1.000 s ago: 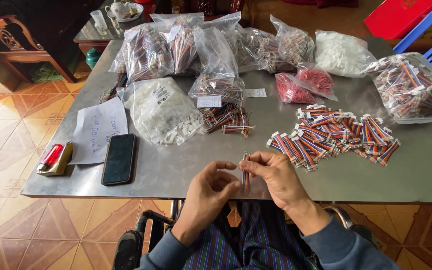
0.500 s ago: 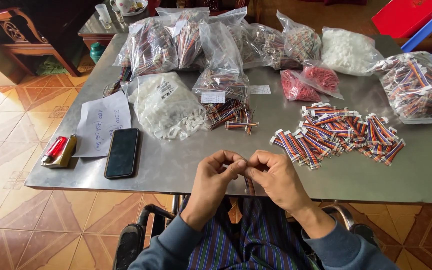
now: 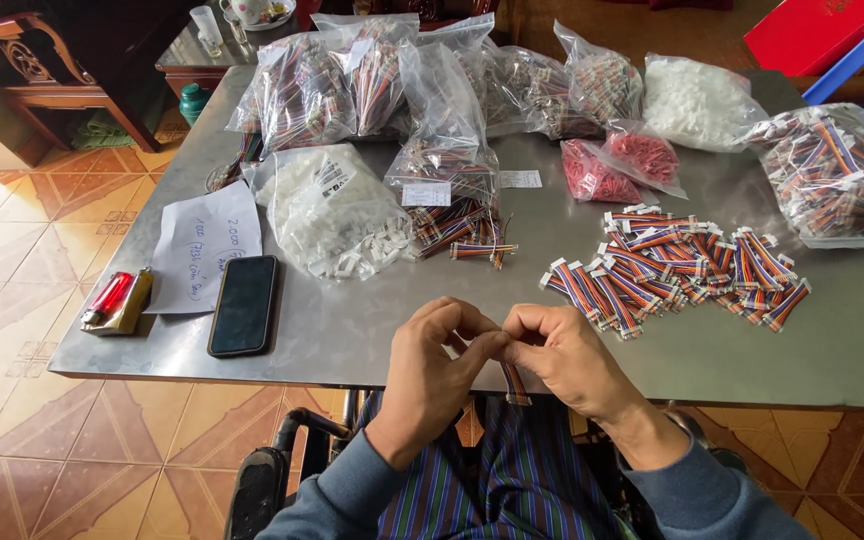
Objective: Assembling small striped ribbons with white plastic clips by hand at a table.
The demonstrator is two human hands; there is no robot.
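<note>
My left hand (image 3: 437, 370) and my right hand (image 3: 567, 360) meet fingertip to fingertip at the near edge of the metal table (image 3: 352, 330). Between them they pinch a short striped wire bundle (image 3: 514, 382), whose free end hangs down below my right hand. What the left fingertips grip at its top is hidden. A pile of finished striped wire bundles with white connectors (image 3: 677, 265) lies just beyond my right hand. An open bag of small white connectors (image 3: 337, 215) lies beyond my left hand, with a few loose wire bundles (image 3: 467, 235) beside it.
Several clear bags of wire bundles (image 3: 372, 80) and white parts (image 3: 697, 100) crowd the table's far side, with two bags of red pieces (image 3: 617, 165). A black phone (image 3: 244, 305), a written paper (image 3: 202, 245) and a red lighter on a small box (image 3: 117, 300) lie left.
My hands have drawn together from slightly apart and dropped toward the table's near edge. The wire bundle, held upright a second ago, now hangs below my right hand.
</note>
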